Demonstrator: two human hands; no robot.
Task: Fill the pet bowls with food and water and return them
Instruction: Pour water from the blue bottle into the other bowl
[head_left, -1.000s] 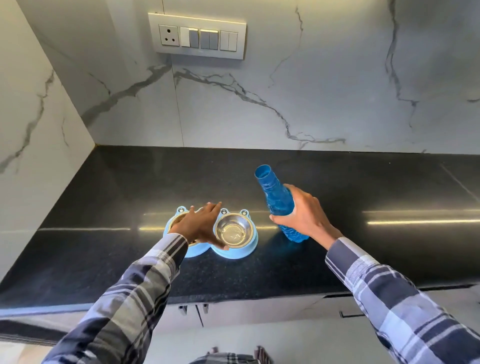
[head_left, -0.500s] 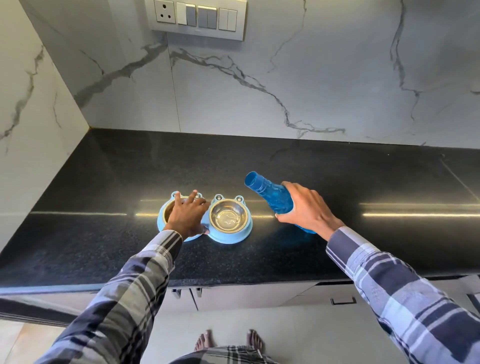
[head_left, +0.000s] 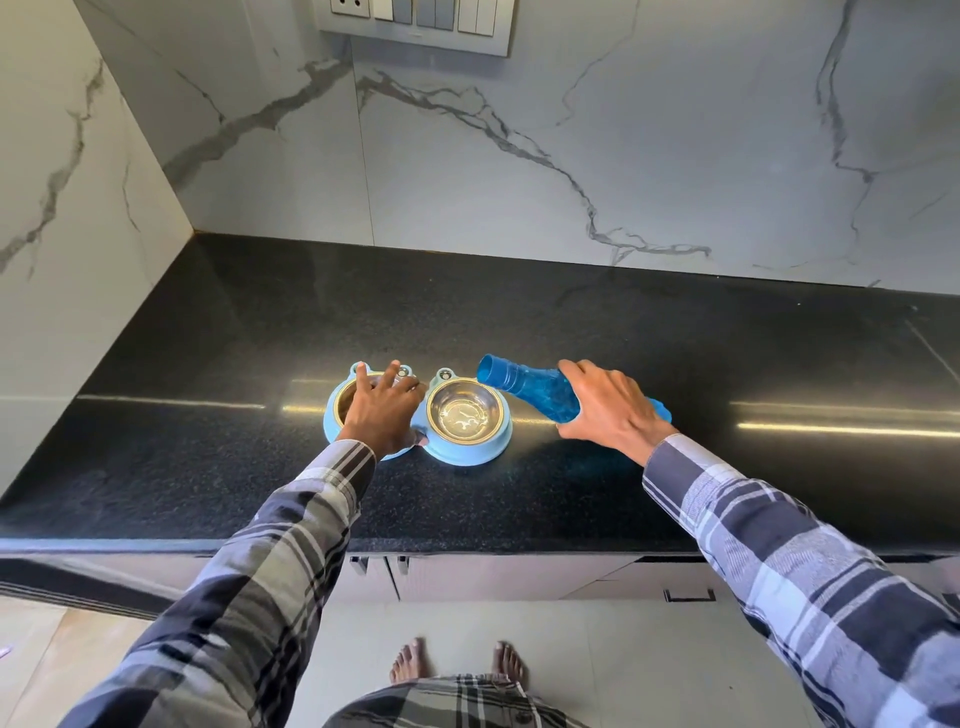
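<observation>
On the black counter (head_left: 208, 415), the left hand (head_left: 382, 415) lies flat, fingers spread, over the double pet bowl's (head_left: 467, 449) left dish. The right hand (head_left: 605, 410) wraps the blue bottle (head_left: 535, 387), which is tipped nearly level, its open mouth pointing left above the right dish's rim.

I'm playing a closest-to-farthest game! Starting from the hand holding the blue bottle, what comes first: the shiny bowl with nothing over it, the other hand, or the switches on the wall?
From the right hand:
1. Uncovered steel bowl, just to its left.
2. Left hand, farther left, over the other bowl.
3. Switch panel, high on the wall.
</observation>
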